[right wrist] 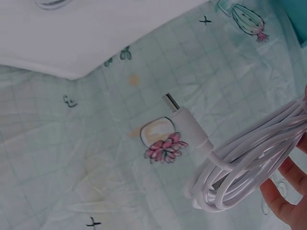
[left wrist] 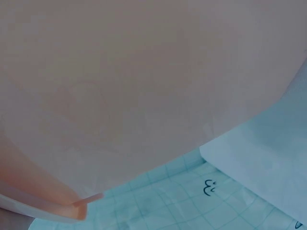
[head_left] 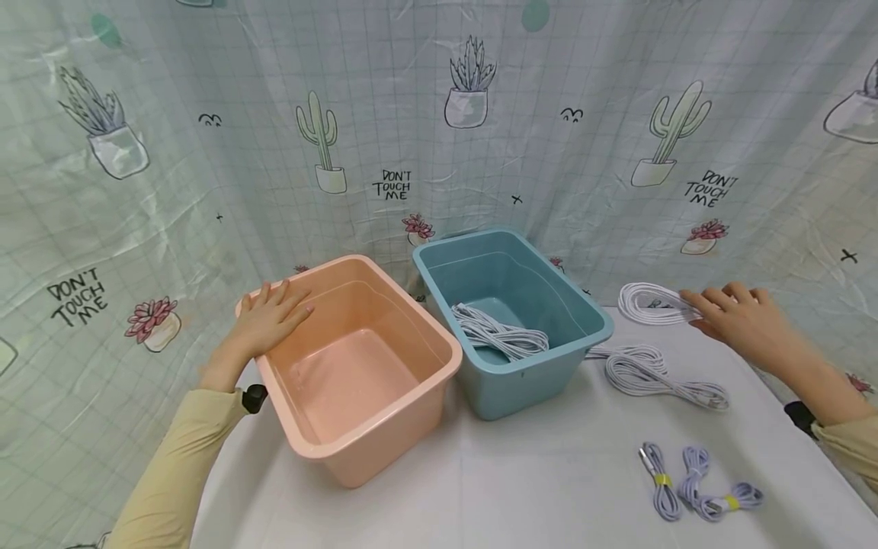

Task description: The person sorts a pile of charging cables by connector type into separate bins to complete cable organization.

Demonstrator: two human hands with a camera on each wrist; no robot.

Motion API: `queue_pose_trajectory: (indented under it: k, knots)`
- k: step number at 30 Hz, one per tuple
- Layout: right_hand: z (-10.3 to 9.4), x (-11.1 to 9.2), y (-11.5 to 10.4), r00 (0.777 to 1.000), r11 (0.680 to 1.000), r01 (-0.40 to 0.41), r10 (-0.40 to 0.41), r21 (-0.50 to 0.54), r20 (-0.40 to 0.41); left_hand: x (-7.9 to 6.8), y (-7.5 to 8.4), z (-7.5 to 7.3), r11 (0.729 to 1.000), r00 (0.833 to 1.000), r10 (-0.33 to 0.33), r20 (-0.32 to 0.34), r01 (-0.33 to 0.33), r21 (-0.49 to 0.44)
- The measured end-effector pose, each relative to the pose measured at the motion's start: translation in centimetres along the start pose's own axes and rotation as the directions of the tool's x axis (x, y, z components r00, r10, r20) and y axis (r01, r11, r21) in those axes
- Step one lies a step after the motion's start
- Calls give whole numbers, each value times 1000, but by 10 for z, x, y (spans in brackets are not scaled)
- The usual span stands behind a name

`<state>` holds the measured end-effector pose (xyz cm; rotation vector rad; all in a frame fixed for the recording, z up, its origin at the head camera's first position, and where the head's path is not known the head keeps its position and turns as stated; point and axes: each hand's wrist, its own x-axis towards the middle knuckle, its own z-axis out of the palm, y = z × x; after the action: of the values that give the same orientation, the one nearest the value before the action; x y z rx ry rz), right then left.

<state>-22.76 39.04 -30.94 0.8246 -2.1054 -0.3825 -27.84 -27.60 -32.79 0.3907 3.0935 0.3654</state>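
My left hand (head_left: 270,319) rests on the left rim of a peach plastic bin (head_left: 387,427), its fingers spread. A blurred surface fills most of the left wrist view. Out at the right, my right hand (head_left: 744,320) grips a coiled white cable (head_left: 641,303) above the table's back edge. In the right wrist view a metal-tipped plug sticks out from this coiled cable (right wrist: 244,167), and fingertips (right wrist: 283,203) show beside the loops. Between the hands stands a teal bin (head_left: 521,393) with a bundle of white cables (head_left: 501,335) inside.
A bundled white cable (head_left: 652,374) lies right of the teal bin. Nearer the front are thinner, pale violet cables (head_left: 665,499) with yellow ties. The white table (head_left: 521,488) meets a hanging curtain (head_left: 261,168) printed with cacti at the back.
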Motion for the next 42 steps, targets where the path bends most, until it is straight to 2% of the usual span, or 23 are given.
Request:
queue_pose_trajectory:
  k: [8, 17, 22, 30, 36, 42]
  knots:
    - [-9, 26, 0, 994, 999, -25, 21, 42, 111, 0, 2, 1, 1000, 1000, 2, -5, -2, 2]
    - [-14, 57, -9, 973, 996, -33, 14, 78, 230, 0, 3, 1, 1000, 1000, 4, -10, -4, -2]
    - [-12, 71, -15, 971, 997, -14, -5, 79, 237, 0, 2, 1, 1000, 1000, 4, -10, -4, 2]
    - [-7, 90, -25, 979, 997, 27, -41, 72, 197, 1, 1, 1, 1000, 1000, -1, -4, 1, 4]
    - [0, 99, -34, 973, 996, 26, -44, 82, 228, 1, 0, 2, 1000, 1000, 1, -8, -1, 4]
    - [3, 112, -44, 957, 997, 16, -37, 74, 288, 2, -1, 2, 1000, 1000, 3, -14, -3, -4]
